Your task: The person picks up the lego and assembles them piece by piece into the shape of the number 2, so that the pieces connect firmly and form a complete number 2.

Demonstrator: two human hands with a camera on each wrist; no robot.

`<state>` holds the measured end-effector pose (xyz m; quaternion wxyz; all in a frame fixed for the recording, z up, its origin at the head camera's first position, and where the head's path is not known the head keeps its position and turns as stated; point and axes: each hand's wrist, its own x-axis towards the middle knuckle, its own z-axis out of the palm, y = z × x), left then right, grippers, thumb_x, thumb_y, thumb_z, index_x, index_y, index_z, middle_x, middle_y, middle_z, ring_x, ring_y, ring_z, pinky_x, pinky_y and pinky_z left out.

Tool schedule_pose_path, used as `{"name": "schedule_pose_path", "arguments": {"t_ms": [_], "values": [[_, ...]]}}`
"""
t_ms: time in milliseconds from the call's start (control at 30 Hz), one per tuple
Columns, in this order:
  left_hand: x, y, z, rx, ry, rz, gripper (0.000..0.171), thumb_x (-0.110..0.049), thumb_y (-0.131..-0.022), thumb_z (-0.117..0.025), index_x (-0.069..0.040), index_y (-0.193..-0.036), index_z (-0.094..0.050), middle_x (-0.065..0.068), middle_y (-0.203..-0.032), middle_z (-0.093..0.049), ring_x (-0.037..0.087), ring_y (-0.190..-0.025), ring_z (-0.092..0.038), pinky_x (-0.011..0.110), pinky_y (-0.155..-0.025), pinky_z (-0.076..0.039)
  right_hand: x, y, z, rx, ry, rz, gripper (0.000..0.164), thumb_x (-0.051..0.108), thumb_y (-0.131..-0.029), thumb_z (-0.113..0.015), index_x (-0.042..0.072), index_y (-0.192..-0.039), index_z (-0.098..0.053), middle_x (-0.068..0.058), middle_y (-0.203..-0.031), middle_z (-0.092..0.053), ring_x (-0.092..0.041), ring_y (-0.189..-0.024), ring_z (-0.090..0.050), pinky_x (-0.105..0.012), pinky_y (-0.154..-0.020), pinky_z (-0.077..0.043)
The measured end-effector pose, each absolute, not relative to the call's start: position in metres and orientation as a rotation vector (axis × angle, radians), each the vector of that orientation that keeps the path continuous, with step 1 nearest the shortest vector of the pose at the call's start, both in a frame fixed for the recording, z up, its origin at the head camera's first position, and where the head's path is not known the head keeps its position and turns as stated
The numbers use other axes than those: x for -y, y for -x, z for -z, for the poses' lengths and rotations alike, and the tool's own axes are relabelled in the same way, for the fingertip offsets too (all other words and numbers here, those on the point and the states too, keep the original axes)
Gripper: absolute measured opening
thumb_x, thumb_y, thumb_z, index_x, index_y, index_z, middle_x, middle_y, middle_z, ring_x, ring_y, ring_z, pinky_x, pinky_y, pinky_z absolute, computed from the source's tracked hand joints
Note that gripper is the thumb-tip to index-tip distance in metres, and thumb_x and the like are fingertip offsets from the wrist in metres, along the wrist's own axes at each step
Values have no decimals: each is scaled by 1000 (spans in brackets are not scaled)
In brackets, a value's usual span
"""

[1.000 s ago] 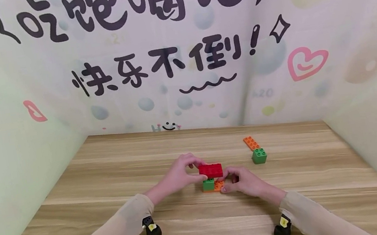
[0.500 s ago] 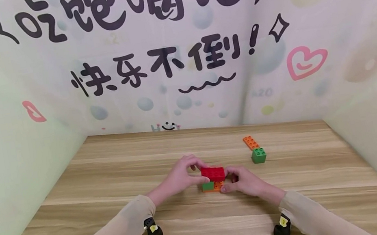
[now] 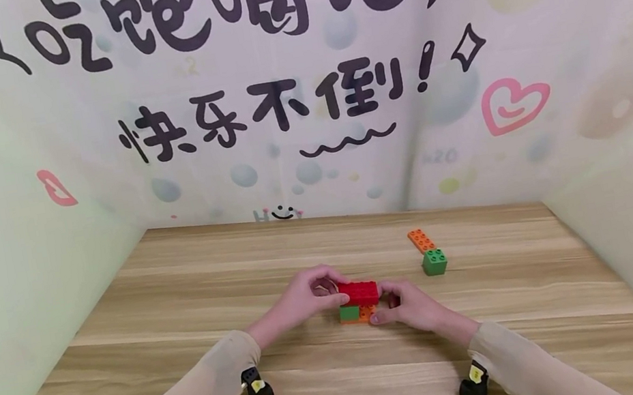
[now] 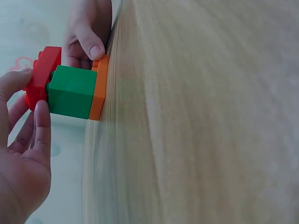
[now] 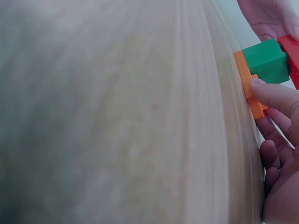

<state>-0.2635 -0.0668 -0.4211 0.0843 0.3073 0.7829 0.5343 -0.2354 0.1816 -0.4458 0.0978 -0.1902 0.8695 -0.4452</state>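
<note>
My left hand (image 3: 309, 293) pinches a red toy building brick (image 3: 359, 293) between thumb and fingers. The red brick lies over a green brick (image 4: 72, 93), overhanging it to the right. Green studs show in a narrow gap between the two in the left wrist view. Under the green brick is a flat orange plate (image 5: 247, 84), resting on the table. The green brick stands at the plate's left end. My right hand (image 3: 411, 303) holds the plate's right end, its thumb on top and the other fingers curled behind and below.
Another orange plate (image 3: 421, 240) lies farther back on the right of the wooden table (image 3: 208, 256). A second green brick (image 3: 435, 262) stands at its near end. A printed cloth wall (image 3: 277, 183) rises behind the table.
The red brick has come down and slightly right onto the green brick, covering its studs in the head view. My left hand has lowered slightly; the right hand stays in place.
</note>
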Motion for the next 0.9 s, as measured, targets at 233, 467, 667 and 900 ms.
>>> {"name": "schedule_pose_path", "arguments": {"t_ms": [233, 467, 667, 900], "values": [[70, 264, 423, -2273, -977, -1623, 23, -3, -88, -70, -2, -111, -68, 18, -112, -69, 7, -88, -61, 20, -79, -55, -174, 220, 420, -2540, 571, 1355, 24, 11, -84, -76, 8, -107, -69, -5, -78, -48, -16, -73, -42, -21, -62, -30], [71, 262, 422, -2239, -987, -1629, 24, -2, -89, -69, 0, -112, -67, 20, -115, -68, 7, -90, -61, 21, -80, -55, -174, 219, 418, -2528, 582, 1381, 23, 12, -84, -76, 5, -105, -68, -4, -77, -48, -14, -70, -41, -22, -59, -30], [71, 261, 421, -2247, -956, -1617, 25, -2, -88, -70, -2, -113, -68, 18, -113, -69, 9, -90, -61, 20, -79, -54, -173, 219, 417, -2523, 551, 1372, 22, 11, -83, -77, 6, -103, -69, -3, -76, -46, -15, -70, -41, -21, -60, -31], [72, 261, 421, -2283, -958, -1588, 24, -4, -89, -71, -4, -113, -69, 16, -111, -70, 11, -89, -61, 20, -78, -55, -173, 217, 416, -2531, 560, 1367, 22, 11, -84, -77, 6, -103, -69, -3, -76, -46, -15, -70, -41, -21, -60, -30]]}}
